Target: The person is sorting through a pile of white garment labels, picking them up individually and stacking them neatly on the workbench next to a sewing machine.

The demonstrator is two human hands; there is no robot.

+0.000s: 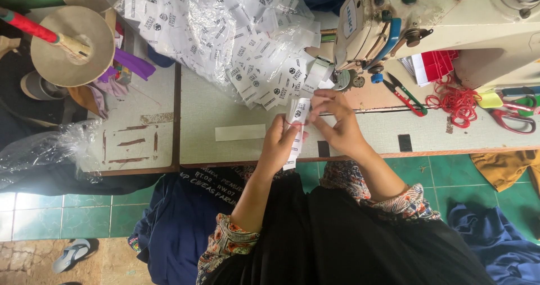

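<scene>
My left hand (279, 145) and my right hand (333, 122) are together over the front edge of the sewing table (202, 108). Both pinch a small stack of white printed fabric labels (298, 114), which stands between my fingers. Just behind them lies a clear plastic bag (225, 32) spilling several more white labels onto the table. The cream sewing machine (439, 20) stands to the right of my hands, its head close to my right fingers.
Red-handled snips (406, 96) and a tangle of red thread (455, 102) lie under the machine arm. Scissors (514, 119) lie at the far right. A cardboard reel (73, 46) sits at the left. Dark blue cloth (169, 229) lies on the green tiled floor.
</scene>
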